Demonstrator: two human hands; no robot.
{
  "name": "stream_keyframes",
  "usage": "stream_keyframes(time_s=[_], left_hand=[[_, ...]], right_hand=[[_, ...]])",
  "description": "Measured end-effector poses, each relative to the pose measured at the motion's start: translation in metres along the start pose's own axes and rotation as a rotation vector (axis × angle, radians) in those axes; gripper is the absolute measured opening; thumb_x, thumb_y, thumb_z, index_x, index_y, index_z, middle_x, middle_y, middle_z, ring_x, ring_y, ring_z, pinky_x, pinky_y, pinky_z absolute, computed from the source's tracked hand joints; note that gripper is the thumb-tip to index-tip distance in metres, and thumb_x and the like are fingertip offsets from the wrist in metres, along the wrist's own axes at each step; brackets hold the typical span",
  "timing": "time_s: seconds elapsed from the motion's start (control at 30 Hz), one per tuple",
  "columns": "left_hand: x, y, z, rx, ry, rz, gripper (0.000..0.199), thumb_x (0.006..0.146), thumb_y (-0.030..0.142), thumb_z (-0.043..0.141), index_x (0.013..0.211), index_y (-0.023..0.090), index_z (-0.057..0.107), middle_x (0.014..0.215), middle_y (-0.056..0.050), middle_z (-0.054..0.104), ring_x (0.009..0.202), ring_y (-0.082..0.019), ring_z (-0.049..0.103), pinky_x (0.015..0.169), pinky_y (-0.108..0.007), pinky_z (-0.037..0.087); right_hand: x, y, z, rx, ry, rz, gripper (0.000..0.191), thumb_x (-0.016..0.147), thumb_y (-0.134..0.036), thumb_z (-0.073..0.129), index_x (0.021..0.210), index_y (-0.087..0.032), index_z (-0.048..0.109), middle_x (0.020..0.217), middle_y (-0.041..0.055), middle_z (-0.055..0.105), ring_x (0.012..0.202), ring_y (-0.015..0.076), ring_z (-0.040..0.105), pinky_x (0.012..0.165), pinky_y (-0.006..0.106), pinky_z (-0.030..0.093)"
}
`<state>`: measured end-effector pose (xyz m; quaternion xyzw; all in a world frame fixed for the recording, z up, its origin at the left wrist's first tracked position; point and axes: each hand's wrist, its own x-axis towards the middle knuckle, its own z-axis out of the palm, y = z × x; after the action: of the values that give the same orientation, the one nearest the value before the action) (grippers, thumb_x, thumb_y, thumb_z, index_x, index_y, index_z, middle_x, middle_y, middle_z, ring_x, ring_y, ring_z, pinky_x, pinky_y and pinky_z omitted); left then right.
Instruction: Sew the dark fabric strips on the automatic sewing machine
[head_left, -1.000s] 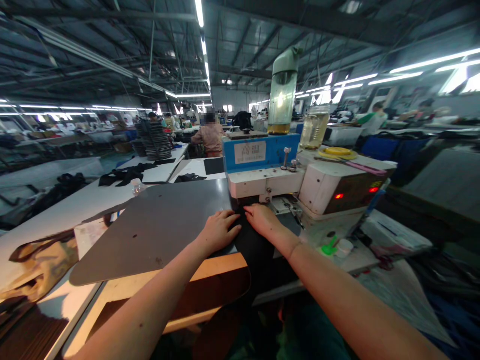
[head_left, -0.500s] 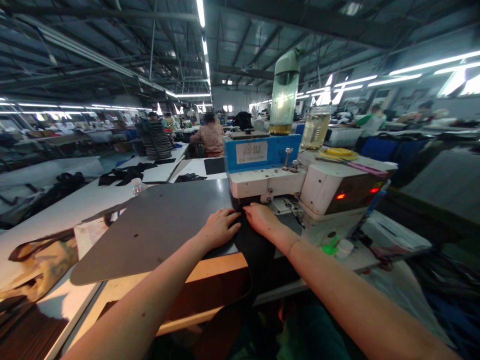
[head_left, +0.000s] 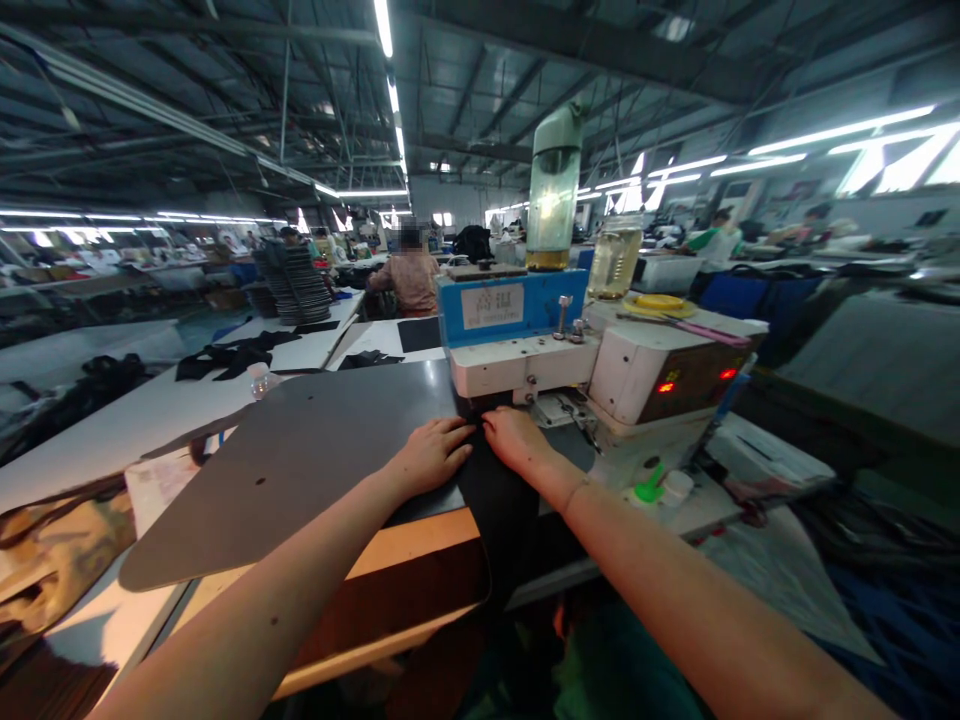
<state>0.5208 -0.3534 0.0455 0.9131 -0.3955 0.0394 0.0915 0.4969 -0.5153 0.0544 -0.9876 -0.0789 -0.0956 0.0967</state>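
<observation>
A piece of black material (head_left: 510,505) runs under the front of a blue-and-white machine (head_left: 517,368) and hangs over the table edge toward me. My left hand (head_left: 431,455) lies palm down, fingers stretched out, at the black piece's left side and on the smooth grey plate (head_left: 315,455). Close to the machine's head, my right hand (head_left: 514,438) has its fingers curled down and pressed together on the black material's edge. Its fingertips are partly hidden. Only a small gap separates the two hands.
On the machine stand a bottle of yellowish liquid (head_left: 555,190), a second jar (head_left: 615,260) and a yellow ring (head_left: 660,303). A green-tipped item (head_left: 649,485) is at the right. Stacked dark pieces (head_left: 296,285) stand behind, left. A co-worker (head_left: 411,275) sits ahead.
The whole view has shifted slightly, so the machine and table appear a little further left. Both hands keep nearly the same place on the black material.
</observation>
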Motion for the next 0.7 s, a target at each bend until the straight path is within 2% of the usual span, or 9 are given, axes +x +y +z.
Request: stream_keyframes(time_s=[0.47, 0.7], left_hand=[[-0.0015, -0.003, 0.0062, -0.001, 0.066, 0.017, 0.04, 0.09, 0.032, 0.033, 0.123, 0.017, 0.049, 0.129, -0.008, 0.048, 0.117, -0.022, 0.043, 0.101, -0.036, 0.033], [0.0005, -0.0027, 0.0067, -0.019, 0.056, 0.032, 0.04, 0.09, 0.03, 0.034, 0.124, 0.014, 0.049, 0.131, -0.01, 0.046, 0.121, -0.021, 0.04, 0.105, -0.035, 0.029]], right_hand=[[0.0023, -0.0002, 0.0031, -0.027, 0.013, 0.005, 0.027, 0.087, -0.019, 0.039, 0.096, -0.014, 0.065, 0.094, 0.0109, 0.065, 0.085, 0.0185, 0.06, 0.073, 0.025, 0.041], [0.0029, -0.0028, 0.0027, -0.055, -0.007, 0.031, 0.028, 0.088, -0.021, 0.038, 0.095, -0.013, 0.064, 0.095, 0.0113, 0.065, 0.088, 0.0186, 0.059, 0.076, 0.026, 0.041]])
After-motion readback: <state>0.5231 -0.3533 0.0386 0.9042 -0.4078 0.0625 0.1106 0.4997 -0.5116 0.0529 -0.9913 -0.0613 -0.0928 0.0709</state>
